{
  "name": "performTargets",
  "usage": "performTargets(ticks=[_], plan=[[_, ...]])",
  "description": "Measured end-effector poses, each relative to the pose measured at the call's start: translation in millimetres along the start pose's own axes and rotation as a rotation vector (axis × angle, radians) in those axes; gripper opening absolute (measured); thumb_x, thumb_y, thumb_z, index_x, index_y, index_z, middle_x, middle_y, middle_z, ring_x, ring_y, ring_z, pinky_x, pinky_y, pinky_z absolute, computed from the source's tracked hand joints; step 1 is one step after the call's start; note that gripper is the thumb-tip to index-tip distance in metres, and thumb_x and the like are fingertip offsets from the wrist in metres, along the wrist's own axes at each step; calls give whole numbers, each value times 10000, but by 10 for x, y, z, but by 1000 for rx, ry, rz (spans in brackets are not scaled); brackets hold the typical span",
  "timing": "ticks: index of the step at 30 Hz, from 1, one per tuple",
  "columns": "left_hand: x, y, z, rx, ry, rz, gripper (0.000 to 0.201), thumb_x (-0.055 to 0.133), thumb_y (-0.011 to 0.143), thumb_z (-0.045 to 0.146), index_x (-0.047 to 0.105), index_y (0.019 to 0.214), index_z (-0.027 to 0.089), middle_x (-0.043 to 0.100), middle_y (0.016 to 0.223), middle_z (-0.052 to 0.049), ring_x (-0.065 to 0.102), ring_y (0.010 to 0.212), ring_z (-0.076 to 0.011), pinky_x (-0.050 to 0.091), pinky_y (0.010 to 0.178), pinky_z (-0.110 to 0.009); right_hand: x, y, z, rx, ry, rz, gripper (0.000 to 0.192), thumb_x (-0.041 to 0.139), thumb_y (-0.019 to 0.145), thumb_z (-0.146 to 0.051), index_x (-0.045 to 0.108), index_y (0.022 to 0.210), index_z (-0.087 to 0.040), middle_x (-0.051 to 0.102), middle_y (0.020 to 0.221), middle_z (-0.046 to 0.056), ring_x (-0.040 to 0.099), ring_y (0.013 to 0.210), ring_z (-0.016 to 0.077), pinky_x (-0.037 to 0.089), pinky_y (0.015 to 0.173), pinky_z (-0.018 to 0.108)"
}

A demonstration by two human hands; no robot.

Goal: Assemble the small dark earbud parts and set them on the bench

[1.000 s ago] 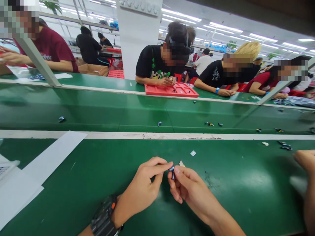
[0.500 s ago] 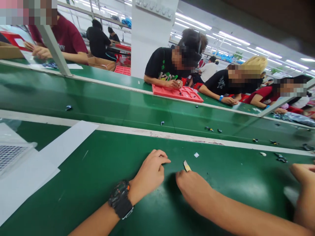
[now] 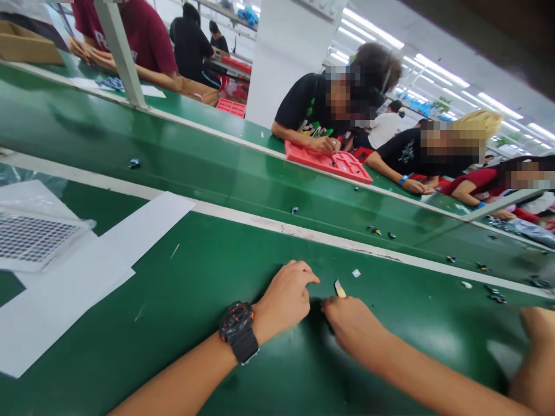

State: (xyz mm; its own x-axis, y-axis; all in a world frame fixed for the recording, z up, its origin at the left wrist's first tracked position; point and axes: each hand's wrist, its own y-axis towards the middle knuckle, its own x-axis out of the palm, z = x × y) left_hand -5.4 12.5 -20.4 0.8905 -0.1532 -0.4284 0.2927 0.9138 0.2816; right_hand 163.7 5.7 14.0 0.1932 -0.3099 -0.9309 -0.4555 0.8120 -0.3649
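My right hand (image 3: 353, 323) is closed around a utility knife, whose pale blade and yellow part (image 3: 340, 288) stick out past the fingers, pointing away from me. The rest of the knife is hidden in the fist. To its left, my left hand (image 3: 289, 293) hovers at or rests on the green table (image 3: 191, 341); its index finger reaches toward the knife and no object shows in it. A black watch (image 3: 239, 329) is on the left wrist. Just beyond the blade lies a small white square sticker (image 3: 356, 273).
White paper sheets (image 3: 73, 312) and a clear-bagged grid sheet (image 3: 39, 237) lie at left. Another person's hand (image 3: 537, 332) is at the right edge. Past a white ledge (image 3: 303, 232), small dark parts (image 3: 375, 230) sit on a green belt. Opposite, people work by a red tray (image 3: 325, 163).
The camera view has shifted, moving the scene rightward in the picture. My left fingertip is a little closer to the blade. The knife stays in my right hand.
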Motion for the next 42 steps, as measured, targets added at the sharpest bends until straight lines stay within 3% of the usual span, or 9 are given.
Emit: performTargets(ticks=[3,6,10,15,22,24,29,31,42], plan=[[-29,3,107,25,-38,18,449,436,821,-55,747,1073,148,732,1040,-90,669,974,-218,533,930,-371,-92,-108,99,48,145,122,307,368,983,-86,605,796,-143,696,726,104,678,628,193,471,573,266],[-73,-14,277,51,-123,33,371,456,917,42,723,1146,161,736,1024,-73,679,937,-190,546,876,-319,-101,-215,78,25,789,240,425,239,1070,-356,539,829,-175,603,623,14,600,498,136,470,482,225],[-155,-42,457,76,-380,32,296,545,918,104,749,1122,172,722,977,-63,669,857,-165,540,812,-274,-13,-266,-88,-69,1891,239,413,608,913,-550,586,786,-158,531,560,-40,481,379,76,378,379,175],[-202,-15,454,38,-528,3,244,625,902,129,778,1072,213,699,955,-43,661,823,-142,528,763,-235,18,-230,-211,-182,2400,46,331,707,885,-448,629,767,-149,560,591,-37,453,362,39,343,380,149],[-177,42,372,51,-503,60,138,669,894,175,786,961,204,706,917,-42,665,790,-138,521,690,-209,-37,-166,-251,-264,2478,-141,346,711,870,-443,591,711,-160,486,501,-67,353,335,38,322,346,152],[-188,49,383,61,-450,90,126,665,894,169,780,938,198,711,902,-41,671,794,-142,522,692,-208,-16,-134,-271,-194,2321,43,409,687,872,-505,587,684,-156,502,493,-51,394,337,47,338,350,158],[-235,63,410,70,-264,154,102,671,884,167,773,875,171,717,809,-44,650,719,-138,503,639,-209,69,-97,-274,-42,1734,883,284,721,868,-453,722,939,-178,645,648,4,591,534,98,495,495,173],[-244,67,408,62,-262,139,103,674,884,176,774,863,165,715,791,-48,651,706,-143,507,624,-214,76,-98,-254,-61,1659,976,203,764,848,-350,739,991,-209,691,683,9,624,564,105,530,536,178],[-194,30,393,25,-412,55,233,693,888,153,788,1060,276,723,930,-38,690,780,-146,571,715,-228,-19,-53,-179,-207,2269,426,230,766,855,-381,725,855,-155,673,596,9,587,516,77,490,495,151]])
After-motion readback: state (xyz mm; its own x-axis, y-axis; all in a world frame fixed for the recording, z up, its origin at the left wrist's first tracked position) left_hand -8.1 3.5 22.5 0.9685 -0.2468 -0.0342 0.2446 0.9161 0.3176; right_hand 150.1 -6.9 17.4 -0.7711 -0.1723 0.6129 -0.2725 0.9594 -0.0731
